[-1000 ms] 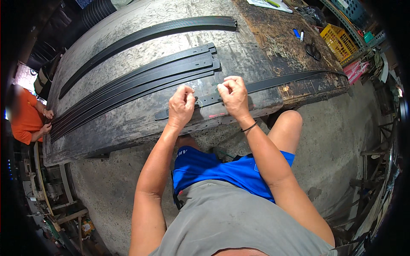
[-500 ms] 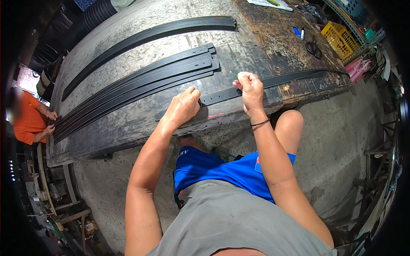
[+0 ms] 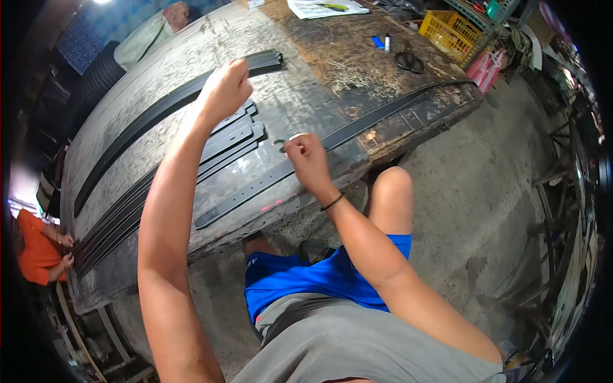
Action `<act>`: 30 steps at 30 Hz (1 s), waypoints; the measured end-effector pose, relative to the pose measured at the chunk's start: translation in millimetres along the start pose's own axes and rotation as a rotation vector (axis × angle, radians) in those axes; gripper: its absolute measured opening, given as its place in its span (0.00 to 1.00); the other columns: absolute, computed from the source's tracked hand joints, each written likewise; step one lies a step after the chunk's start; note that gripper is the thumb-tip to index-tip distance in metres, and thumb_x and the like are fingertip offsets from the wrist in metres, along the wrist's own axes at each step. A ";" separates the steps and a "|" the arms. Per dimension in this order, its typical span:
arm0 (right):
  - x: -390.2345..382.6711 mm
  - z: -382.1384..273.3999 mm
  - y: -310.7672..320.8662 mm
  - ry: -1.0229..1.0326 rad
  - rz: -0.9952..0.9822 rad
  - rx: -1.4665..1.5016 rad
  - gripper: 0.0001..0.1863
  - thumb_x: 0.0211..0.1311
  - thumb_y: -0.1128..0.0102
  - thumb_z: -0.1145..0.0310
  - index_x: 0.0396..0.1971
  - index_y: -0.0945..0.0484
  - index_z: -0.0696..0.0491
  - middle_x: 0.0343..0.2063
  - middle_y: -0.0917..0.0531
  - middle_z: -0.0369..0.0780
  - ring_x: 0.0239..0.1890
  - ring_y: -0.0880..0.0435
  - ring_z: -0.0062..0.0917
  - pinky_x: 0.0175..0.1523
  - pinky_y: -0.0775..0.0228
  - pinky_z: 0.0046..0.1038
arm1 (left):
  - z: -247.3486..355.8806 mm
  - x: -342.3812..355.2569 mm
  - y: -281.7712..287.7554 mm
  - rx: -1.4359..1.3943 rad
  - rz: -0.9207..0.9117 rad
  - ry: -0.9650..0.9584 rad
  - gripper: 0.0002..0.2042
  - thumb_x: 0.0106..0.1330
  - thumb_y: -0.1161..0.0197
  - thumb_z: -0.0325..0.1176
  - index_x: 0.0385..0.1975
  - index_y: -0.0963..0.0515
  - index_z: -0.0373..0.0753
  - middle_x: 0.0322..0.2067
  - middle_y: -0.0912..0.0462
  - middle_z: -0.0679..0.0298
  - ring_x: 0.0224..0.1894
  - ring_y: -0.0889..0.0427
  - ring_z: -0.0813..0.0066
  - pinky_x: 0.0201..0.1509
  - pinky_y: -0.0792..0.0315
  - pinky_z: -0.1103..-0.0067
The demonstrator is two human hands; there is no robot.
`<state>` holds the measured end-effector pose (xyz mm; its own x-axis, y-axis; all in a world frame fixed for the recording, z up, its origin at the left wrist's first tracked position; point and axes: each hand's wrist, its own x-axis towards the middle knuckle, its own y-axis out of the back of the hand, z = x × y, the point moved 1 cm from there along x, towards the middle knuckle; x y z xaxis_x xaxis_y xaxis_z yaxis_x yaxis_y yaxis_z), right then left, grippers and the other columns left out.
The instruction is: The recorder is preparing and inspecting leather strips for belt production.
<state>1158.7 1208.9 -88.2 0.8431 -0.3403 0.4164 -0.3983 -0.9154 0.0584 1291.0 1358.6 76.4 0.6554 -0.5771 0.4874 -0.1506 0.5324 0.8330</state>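
Observation:
A single black belt (image 3: 255,185) with a row of holes lies along the near edge of the table. Just above it my right hand (image 3: 308,159) is closed in a pinch, with a small dark curved piece (image 3: 280,146) at the fingertips. Raised over the belts, my left hand (image 3: 227,91) is closed like a fist; whatever it holds is hidden. Beneath the left forearm, several black belts (image 3: 233,137) lie side by side, partly covered by the arm. Farther back is a bundle of black belts (image 3: 143,121).
Scissors (image 3: 409,62), a blue marker (image 3: 378,42) and loose pale threads (image 3: 354,75) lie at the table's far right. Beyond stands a yellow crate (image 3: 447,32). Papers (image 3: 325,7) rest at the back. A person in orange (image 3: 38,246) has both hands at the belts' left ends.
My left hand has risen up and away to the left from the single belt. The right hand has moved slightly, and a small dark curved piece now shows at its fingertips. The view has shifted rightward.

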 end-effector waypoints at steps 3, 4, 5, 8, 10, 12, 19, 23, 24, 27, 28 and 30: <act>0.2 -1.2 2.1 -0.124 -0.029 -0.109 0.11 0.59 0.34 0.67 0.25 0.22 0.59 0.29 0.23 0.40 0.29 0.23 0.23 0.34 0.30 0.27 | 17.3 70.3 -38.6 0.025 0.104 -0.258 0.19 0.53 0.49 0.18 0.46 0.27 0.37 0.38 0.26 0.46 0.44 0.26 0.47 0.49 0.31 0.61; 0.4 -5.2 4.6 -0.161 -0.014 0.005 0.11 0.60 0.34 0.67 0.25 0.22 0.59 0.29 0.23 0.40 0.28 0.22 0.22 0.34 0.29 0.27 | 31.5 85.2 -44.3 0.018 0.158 -0.335 0.26 0.54 0.50 0.16 0.55 0.29 0.40 0.45 0.26 0.45 0.47 0.26 0.46 0.51 0.30 0.61; 1.1 -12.7 2.2 -0.197 -0.011 0.123 0.11 0.60 0.35 0.67 0.25 0.22 0.60 0.28 0.23 0.40 0.28 0.21 0.21 0.34 0.28 0.26 | 31.5 101.1 -51.5 0.309 0.394 -0.501 0.15 0.58 0.44 0.21 0.46 0.23 0.38 0.41 0.22 0.48 0.41 0.23 0.50 0.44 0.28 0.62; 6.4 -9.6 12.2 -0.355 0.031 0.363 0.12 0.64 0.37 0.68 0.26 0.22 0.61 0.28 0.22 0.37 0.27 0.20 0.18 0.36 0.24 0.23 | 63.1 117.2 -37.8 0.263 0.037 -0.363 0.28 0.55 0.45 0.21 0.60 0.32 0.41 0.64 0.41 0.37 0.63 0.36 0.35 0.66 0.36 0.55; 7.3 -14.7 11.8 -0.445 0.031 0.489 0.11 0.67 0.39 0.68 0.27 0.22 0.60 0.28 0.21 0.36 0.27 0.19 0.18 0.37 0.22 0.22 | 64.2 112.8 -27.2 0.142 0.218 -0.490 0.05 0.48 0.45 0.20 0.24 0.22 0.31 0.42 0.25 0.37 0.50 0.28 0.43 0.52 0.31 0.59; 7.5 -12.5 12.6 -0.467 0.017 0.514 0.11 0.68 0.40 0.67 0.30 0.23 0.60 0.26 0.21 0.37 0.27 0.19 0.18 0.36 0.23 0.23 | 46.4 90.4 -15.6 0.194 -0.008 -0.205 0.04 0.55 0.40 0.26 0.28 0.21 0.34 0.37 0.22 0.45 0.42 0.24 0.49 0.45 0.29 0.62; 10.0 -24.4 14.3 -0.418 0.058 0.469 0.12 0.72 0.45 0.62 0.35 0.25 0.56 0.21 0.21 0.36 0.21 0.23 0.17 0.30 0.25 0.21 | 21.4 -144.7 -5.1 0.136 -0.473 0.364 0.27 0.49 0.24 0.47 0.44 0.22 0.36 0.37 0.18 0.54 0.43 0.19 0.58 0.48 0.26 0.68; 13.9 -31.2 20.1 -0.400 0.055 0.461 0.11 0.72 0.45 0.63 0.35 0.26 0.56 0.21 0.21 0.36 0.21 0.23 0.16 0.29 0.26 0.20 | 36.8 -199.0 -16.1 -0.051 -0.366 0.601 0.23 0.51 0.26 0.49 0.41 0.20 0.40 0.37 0.22 0.55 0.47 0.24 0.54 0.51 0.31 0.64; 14.0 -31.3 22.1 -0.390 0.052 0.446 0.11 0.72 0.45 0.63 0.35 0.26 0.56 0.21 0.21 0.35 0.21 0.23 0.16 0.29 0.26 0.20 | 38.0 -202.1 -18.4 -0.057 -0.361 0.604 0.23 0.51 0.26 0.49 0.41 0.20 0.40 0.37 0.22 0.55 0.47 0.24 0.54 0.51 0.31 0.64; 15.3 -29.7 23.9 -0.361 0.043 0.421 0.11 0.72 0.46 0.62 0.35 0.26 0.56 0.21 0.21 0.35 0.21 0.23 0.16 0.28 0.26 0.19 | 42.2 -201.5 -21.5 -0.001 -0.286 0.560 0.22 0.51 0.26 0.49 0.37 0.19 0.39 0.35 0.24 0.55 0.47 0.24 0.53 0.51 0.32 0.64; 14.6 -29.7 24.3 -0.356 0.045 0.418 0.12 0.72 0.46 0.62 0.35 0.26 0.56 0.21 0.21 0.36 0.21 0.23 0.16 0.28 0.26 0.20 | 41.8 -203.3 -22.6 -0.014 -0.283 0.561 0.22 0.51 0.26 0.49 0.36 0.19 0.38 0.35 0.24 0.55 0.46 0.24 0.53 0.51 0.32 0.64; 15.0 -30.8 25.5 -0.346 0.047 0.412 0.12 0.72 0.45 0.62 0.35 0.26 0.56 0.21 0.21 0.36 0.21 0.23 0.16 0.28 0.26 0.20 | 41.2 -203.5 -22.1 -0.029 -0.276 0.560 0.22 0.51 0.26 0.50 0.35 0.19 0.38 0.36 0.24 0.55 0.46 0.24 0.53 0.51 0.31 0.63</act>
<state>1150.0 1187.1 -52.5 0.9253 -0.3703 0.0826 -0.3225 -0.8824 -0.3426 1130.5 1438.8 -30.4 0.9570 -0.2877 0.0369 0.0950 0.4311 0.8973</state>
